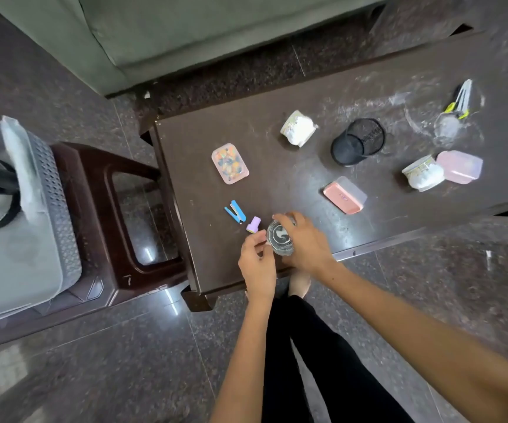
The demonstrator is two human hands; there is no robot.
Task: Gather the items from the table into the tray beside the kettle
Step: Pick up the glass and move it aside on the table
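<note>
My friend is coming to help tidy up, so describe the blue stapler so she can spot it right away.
Start at the dark brown table and go to its end nearest the grey tray. The blue stapler lies there, beside a small purple cap-shaped piece. It is the only bright blue thing, slim and hinged open in a V.

Right hand [306, 239] grips a clear glass [280, 238] at the near desk [277, 184] edge; left hand [257, 264] fingers [259, 238] touch its rim. Stapler [235, 211] lies nearby.
</note>
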